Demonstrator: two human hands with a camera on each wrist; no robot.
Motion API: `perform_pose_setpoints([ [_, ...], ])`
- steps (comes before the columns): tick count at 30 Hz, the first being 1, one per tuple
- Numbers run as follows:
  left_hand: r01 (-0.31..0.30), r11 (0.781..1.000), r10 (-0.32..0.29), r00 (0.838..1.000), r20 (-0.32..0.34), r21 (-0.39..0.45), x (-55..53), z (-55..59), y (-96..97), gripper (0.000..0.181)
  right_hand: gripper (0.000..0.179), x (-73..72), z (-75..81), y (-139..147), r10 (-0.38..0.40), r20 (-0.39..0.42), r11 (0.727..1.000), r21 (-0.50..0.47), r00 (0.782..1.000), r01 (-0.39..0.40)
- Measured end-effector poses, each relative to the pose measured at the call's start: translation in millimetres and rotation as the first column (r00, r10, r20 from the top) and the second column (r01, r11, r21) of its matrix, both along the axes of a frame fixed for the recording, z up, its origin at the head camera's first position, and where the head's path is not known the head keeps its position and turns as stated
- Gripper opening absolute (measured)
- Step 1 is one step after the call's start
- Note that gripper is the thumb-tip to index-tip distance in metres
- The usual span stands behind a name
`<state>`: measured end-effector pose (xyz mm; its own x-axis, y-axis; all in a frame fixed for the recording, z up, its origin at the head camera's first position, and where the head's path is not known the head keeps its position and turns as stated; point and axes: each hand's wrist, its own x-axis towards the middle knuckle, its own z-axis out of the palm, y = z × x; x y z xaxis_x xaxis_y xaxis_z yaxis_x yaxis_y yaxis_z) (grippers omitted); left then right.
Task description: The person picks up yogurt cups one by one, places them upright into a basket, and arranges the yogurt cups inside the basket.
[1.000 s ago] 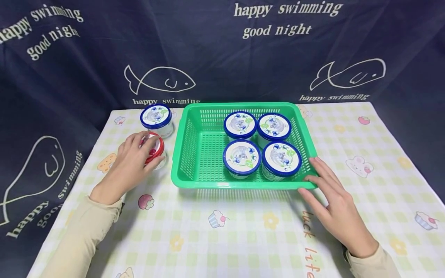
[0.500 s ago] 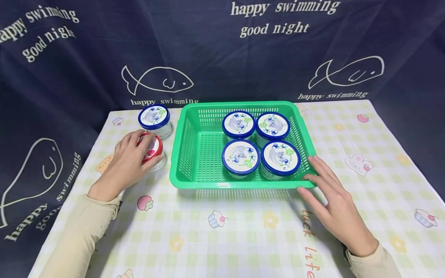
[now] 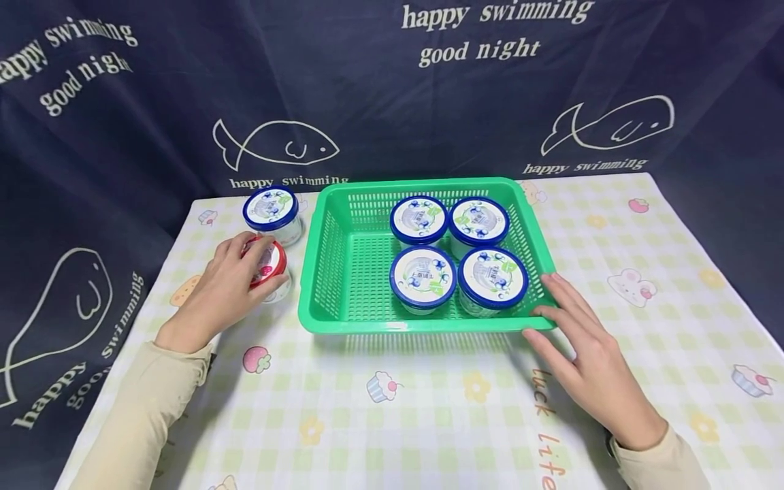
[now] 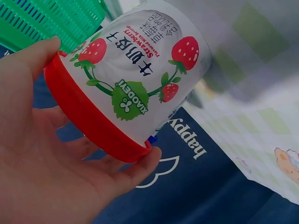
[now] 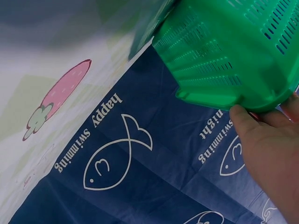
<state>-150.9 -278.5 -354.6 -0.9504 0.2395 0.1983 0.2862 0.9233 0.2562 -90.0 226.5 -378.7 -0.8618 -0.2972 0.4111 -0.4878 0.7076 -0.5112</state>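
Observation:
At the left of the table, my left hand (image 3: pixel 229 282) grips a milk drink cup (image 3: pixel 272 263) by its red lid, thumb on one side and fingers on the other. In the left wrist view, strawberries are printed on the white side of the cup (image 4: pixel 140 63). Behind it stands a blue-lidded cup (image 3: pixel 271 209). My right hand (image 3: pixel 591 361) rests at the near right corner of a green basket (image 3: pixel 395 327), its fingers lightly bent along the rim. Several blue-lidded cups (image 3: pixel 424 278) stand upright in the basket's right half.
The basket's left half shows its bare slotted floor (image 3: pixel 370 279). Under everything lies a checked tablecloth (image 3: pixel 429 422) with printed cupcakes, flowers and fruit. A dark blue curtain (image 3: pixel 380 116) with fish drawings hangs behind the table.
The left fingers have shifted slightly on the red lid, so more of it shows. The head view has moved a little; the right hand and basket stay together in place.

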Motion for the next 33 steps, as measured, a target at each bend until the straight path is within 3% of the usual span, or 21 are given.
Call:
perform_pose_setpoints([
  [9, 0.002, 0.999, -0.001, 1.000, -0.028, 0.036, -2.2, -3.3, -2.4, 0.064, 0.026, -1.3, -1.8, 0.0, 0.024, -0.068, 0.999, -0.027, 0.997, -0.026],
  [20, 0.024, 0.999, -0.019, 0.994, -0.106, 0.048, 0.7, 8.0, -1.3, 0.063, 0.027, 0.3, -1.8, 0.8, 0.003, -0.009, 1.000, -0.002, 1.000, -0.003],
  [26, 0.042, 0.999, -0.036, 0.984, -0.173, 0.027, -0.4, 16.6, 3.4, 0.062, 0.027, 0.5, -1.3, 1.4, 0.008, -0.001, 1.000, -0.004, 1.000, -0.008],
  [33, 0.077, 0.996, -0.063, 0.958, -0.278, 0.038, -5.4, 23.9, 9.1, 0.061, 0.026, 0.5, -1.2, 0.7, 0.011, -0.006, 1.000, -0.009, 1.000, -0.011],
])
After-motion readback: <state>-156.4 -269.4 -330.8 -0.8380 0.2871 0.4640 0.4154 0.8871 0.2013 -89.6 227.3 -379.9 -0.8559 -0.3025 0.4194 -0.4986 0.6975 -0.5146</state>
